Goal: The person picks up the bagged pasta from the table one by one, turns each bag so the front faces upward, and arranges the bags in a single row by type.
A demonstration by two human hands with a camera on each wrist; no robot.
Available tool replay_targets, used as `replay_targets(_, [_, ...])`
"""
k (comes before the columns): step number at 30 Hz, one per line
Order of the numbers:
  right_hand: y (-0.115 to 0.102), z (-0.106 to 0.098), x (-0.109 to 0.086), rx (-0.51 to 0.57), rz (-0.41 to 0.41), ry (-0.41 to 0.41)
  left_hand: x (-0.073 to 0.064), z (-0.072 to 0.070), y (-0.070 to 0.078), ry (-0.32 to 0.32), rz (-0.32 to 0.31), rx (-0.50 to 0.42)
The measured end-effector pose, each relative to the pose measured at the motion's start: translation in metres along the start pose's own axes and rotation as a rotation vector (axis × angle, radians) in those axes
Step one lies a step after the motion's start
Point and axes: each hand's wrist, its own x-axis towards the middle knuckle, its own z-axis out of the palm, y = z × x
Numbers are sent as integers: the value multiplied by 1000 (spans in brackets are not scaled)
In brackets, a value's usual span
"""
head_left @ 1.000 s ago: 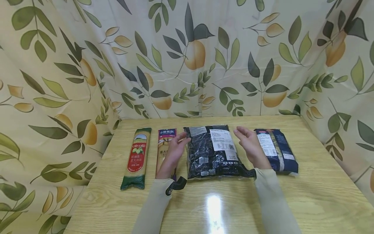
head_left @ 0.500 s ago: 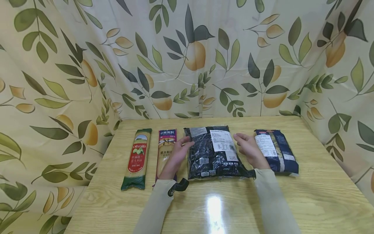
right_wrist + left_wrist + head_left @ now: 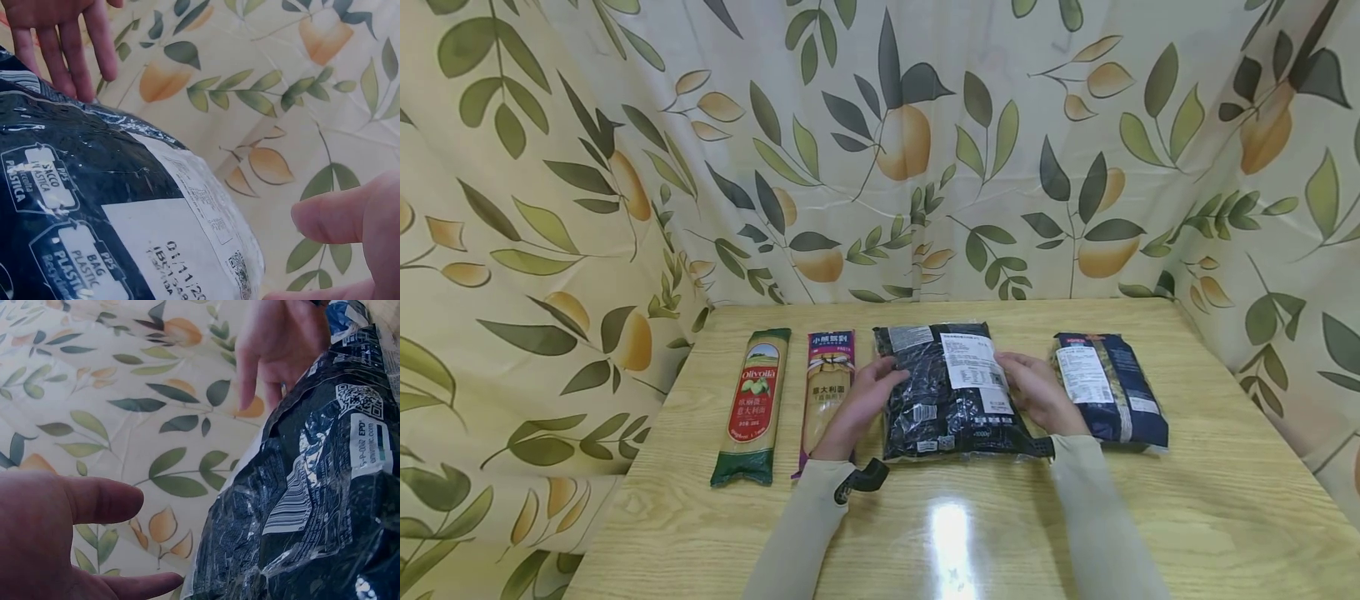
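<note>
Head view above, wrist views near bag (image 3: 942, 392)

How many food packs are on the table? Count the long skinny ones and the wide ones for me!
Long, skinny pasta packets: 2 (the Olivoilà spaghetti packet and the purple-edged pasta packet)
Wide bags: 2 (the big black plastic bag and the dark blue bag)
Total: 4

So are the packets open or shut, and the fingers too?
Black bag: looks shut, crinkly
Green-ended packet: looks shut
Purple-ended packet: looks shut, partly hidden
Navy bag: looks shut, partly hidden
Left fingers: open, at black bag's left edge
Right fingers: open, at its right edge
</note>
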Motion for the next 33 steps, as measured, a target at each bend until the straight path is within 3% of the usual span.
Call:
replay_targets(13, [6, -5, 4, 106, -17, -74, -4, 7, 2, -32, 18, 51])
replay_targets(25, [16, -3, 4, 428, 0, -285, -4, 7, -1, -66, 25, 138])
replay_targets(29, [15, -2, 5, 433, -11, -315, -7, 5, 1, -87, 19, 150])
replay_targets(33, [12, -1, 4, 418, -18, -317, -11, 3, 5, -115, 16, 218])
